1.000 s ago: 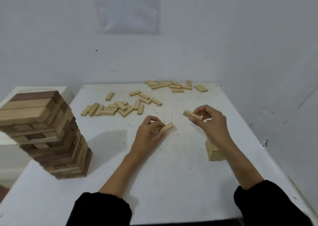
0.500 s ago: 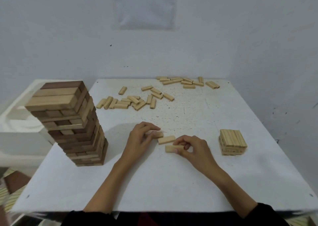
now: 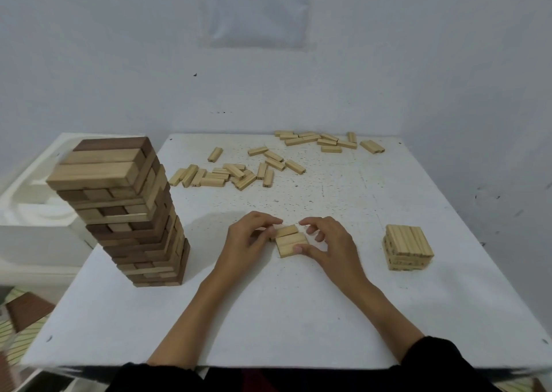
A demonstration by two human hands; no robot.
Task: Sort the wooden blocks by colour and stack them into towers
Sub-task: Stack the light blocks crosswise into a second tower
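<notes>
Wooden blocks [image 3: 239,173] mostly lie loose at the far side of the table [image 3: 268,317]. One short pale stack [image 3: 407,246] stands at the right, and the mixed tower [image 3: 131,212] looks unsorted. At centre, the left hand [image 3: 248,239] and right hand [image 3: 328,242] pinch a three-block row [image 3: 289,241] by its ends, fingers curled.

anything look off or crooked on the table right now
Yes. The tall tower on the left mixes dark and light blocks, and its layers are twisted out of line, some jutting out. Loose light blocks lie scattered at the far edge. The small stack on the right looks square.
</notes>
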